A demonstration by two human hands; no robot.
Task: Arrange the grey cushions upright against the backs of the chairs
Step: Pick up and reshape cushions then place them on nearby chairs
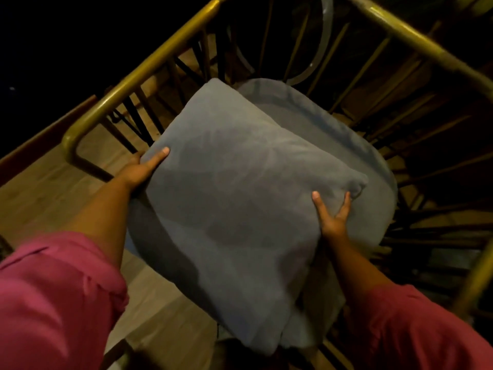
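Note:
A large square grey cushion (234, 198) fills the middle of the view, held tilted over a chair's round grey seat pad (373, 166). My left hand (141, 169) grips its left edge, thumb on top and fingers hidden beneath. My right hand (333, 214) holds its right side near the corner, thumb and a finger spread on the fabric. The chair has a curved brass-coloured rail (149, 73) on dark spindles wrapping around the seat at left, back and right. Pink sleeves cover both of my forearms.
Light wood flooring (66, 182) lies to the left and below the chair. A clear curved object (320, 49) shows behind the spindles at the top. The far left and top corners are dark. Another brass rail (480, 276) rises at the right edge.

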